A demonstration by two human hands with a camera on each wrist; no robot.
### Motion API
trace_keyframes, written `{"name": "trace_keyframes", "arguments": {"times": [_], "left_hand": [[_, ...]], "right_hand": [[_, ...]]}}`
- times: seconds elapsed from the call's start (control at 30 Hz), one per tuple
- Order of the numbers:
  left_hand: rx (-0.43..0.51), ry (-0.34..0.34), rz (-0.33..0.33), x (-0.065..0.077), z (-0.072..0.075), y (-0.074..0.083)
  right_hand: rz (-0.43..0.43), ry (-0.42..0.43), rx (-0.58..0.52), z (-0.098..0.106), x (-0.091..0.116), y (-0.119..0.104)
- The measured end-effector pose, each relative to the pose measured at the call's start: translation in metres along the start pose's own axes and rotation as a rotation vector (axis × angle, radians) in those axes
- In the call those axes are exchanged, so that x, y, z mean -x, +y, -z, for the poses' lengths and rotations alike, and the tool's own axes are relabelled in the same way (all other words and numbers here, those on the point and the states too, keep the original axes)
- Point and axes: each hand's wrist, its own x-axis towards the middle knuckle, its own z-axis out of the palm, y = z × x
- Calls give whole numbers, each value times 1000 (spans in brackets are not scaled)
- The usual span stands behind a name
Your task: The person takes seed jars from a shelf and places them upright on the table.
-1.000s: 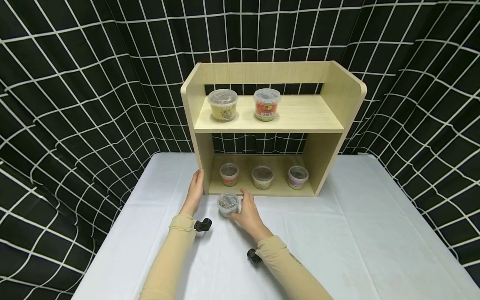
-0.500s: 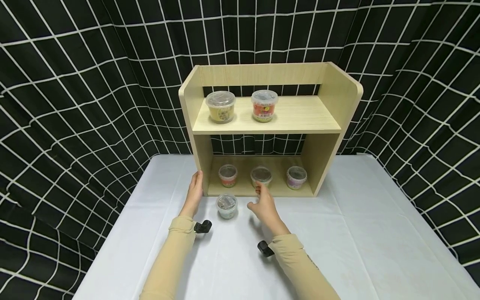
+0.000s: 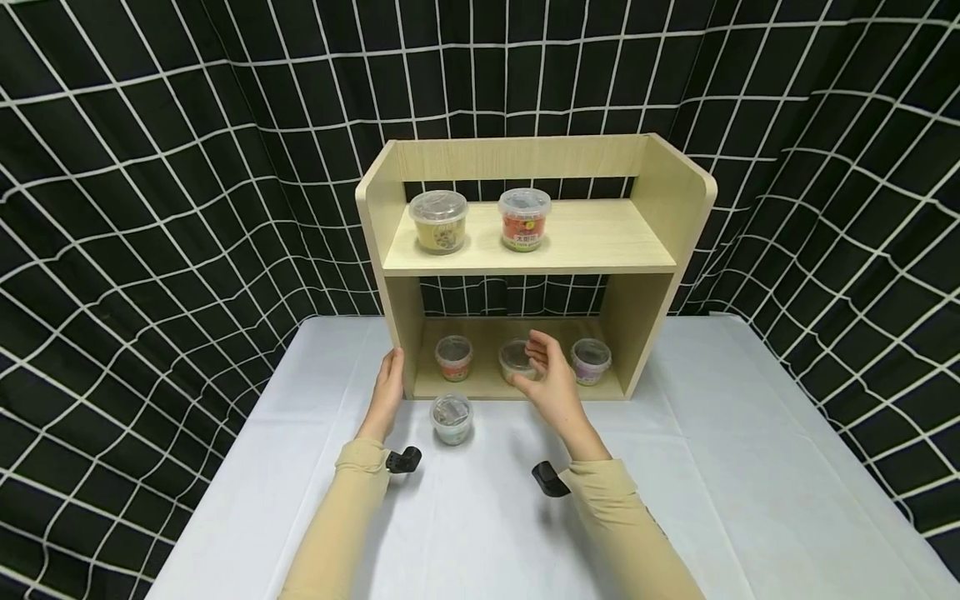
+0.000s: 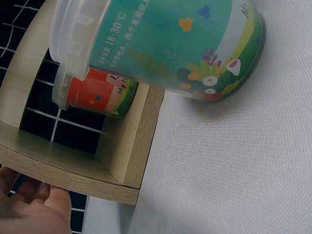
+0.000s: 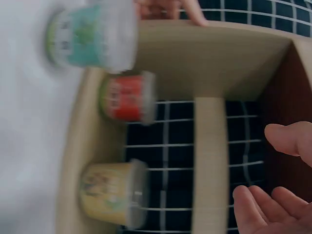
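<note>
Left hand (image 3: 384, 396) touches shelf (image 3: 600, 242) at 9 o'clock, fingers straight, perhaps steadying it | right hand (image 3: 557, 385) empty, grip wide, purple tub (image 3: 592, 363) at its 2 o'clock

A white table (image 3: 750, 500) bears a shelf (image 3: 603, 242) and teal tub (image 3: 452, 421).

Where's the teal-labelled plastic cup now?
In the head view, the teal-labelled plastic cup stands on the white cloth, right of the left hand, in front of the left half of the pale wooden shelf.
</note>
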Motion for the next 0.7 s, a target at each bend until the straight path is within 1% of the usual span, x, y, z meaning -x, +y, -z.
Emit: {"name": "trace_keyframes", "arguments": {"times": [0.17,0.33,0.47,0.7], "left_hand": [[2,12,-8,0,-1,0],[8,13,-17,1,-3,0],[18,13,-6,1,-2,0],[15,-4,-4,1,-1,1]], "right_hand": [[81,22,-7,10,-5,-20],[127,43,26,13,-9,-34],[157,54,52,14,-13,-40],[212,72,42,18,-17,-48]]}}
